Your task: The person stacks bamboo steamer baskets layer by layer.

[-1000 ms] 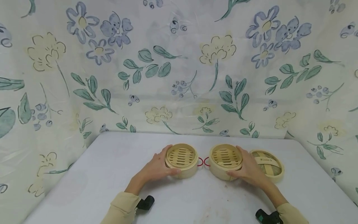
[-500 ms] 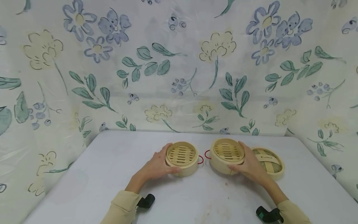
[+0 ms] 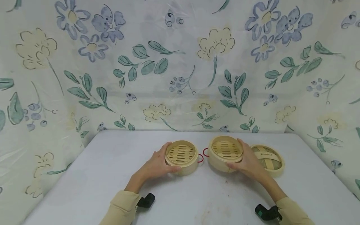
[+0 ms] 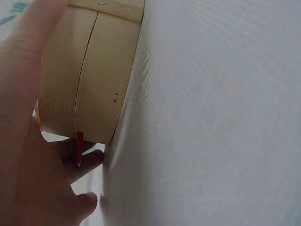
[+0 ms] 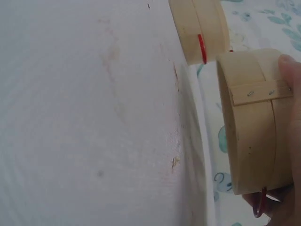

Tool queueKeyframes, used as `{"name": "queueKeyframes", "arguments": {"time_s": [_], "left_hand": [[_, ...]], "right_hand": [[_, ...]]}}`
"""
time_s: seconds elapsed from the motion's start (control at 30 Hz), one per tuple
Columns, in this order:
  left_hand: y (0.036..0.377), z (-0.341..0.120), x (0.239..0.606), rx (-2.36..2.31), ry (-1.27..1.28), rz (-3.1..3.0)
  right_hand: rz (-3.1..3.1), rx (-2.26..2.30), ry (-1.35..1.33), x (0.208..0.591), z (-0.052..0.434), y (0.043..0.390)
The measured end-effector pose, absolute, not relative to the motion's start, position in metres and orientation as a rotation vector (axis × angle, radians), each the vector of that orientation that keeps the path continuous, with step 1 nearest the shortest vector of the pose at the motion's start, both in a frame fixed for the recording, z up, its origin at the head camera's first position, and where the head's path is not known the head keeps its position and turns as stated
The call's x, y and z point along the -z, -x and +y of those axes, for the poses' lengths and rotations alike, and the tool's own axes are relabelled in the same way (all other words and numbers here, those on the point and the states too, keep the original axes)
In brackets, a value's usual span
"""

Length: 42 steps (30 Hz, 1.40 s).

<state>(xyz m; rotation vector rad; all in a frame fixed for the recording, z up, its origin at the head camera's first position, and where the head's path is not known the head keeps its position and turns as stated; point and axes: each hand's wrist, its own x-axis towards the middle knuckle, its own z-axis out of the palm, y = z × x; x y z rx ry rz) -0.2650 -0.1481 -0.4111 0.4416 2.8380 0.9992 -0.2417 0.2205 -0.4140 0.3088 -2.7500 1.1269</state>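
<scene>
A round bamboo steamer basket [image 3: 187,170] with a slatted floor stands on the table, and my left hand [image 3: 157,164] grips its left side, thumb at the front. In the left wrist view, the wall of that basket [image 4: 101,80] meets the white cloth. My right hand [image 3: 249,163] holds a second bamboo steamer basket [image 3: 217,162] by its right side, slightly tilted. The right wrist view shows this basket [image 5: 258,136] raised off the cloth. Their red loop handles face each other across a small gap.
A woven bamboo steamer lid [image 3: 270,164] lies on the table just right of my right hand. White cloth covers the table [image 3: 84,181], with faint stains near the front middle. A floral curtain [image 3: 180,72] encloses the back and sides.
My right hand has lifted its steamer basket off the table and a little away from me. The left basket stays in place under my left hand. The head view has shifted slightly.
</scene>
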Motion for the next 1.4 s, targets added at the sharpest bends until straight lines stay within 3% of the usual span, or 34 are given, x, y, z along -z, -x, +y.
{"name": "queueKeyframes", "arguments": {"time_s": [0.43,1.4], "left_hand": [[0.265,-0.147,0.409,-1.041,-0.5,2.821],[0.266,-0.15,0.41,-1.048,-0.468,2.799]], "right_hand": [[-2.729,-1.152,-0.311,0.401,0.212,0.246],[-2.585,-1.287,-0.545,0.389,0.134,0.273]]}}
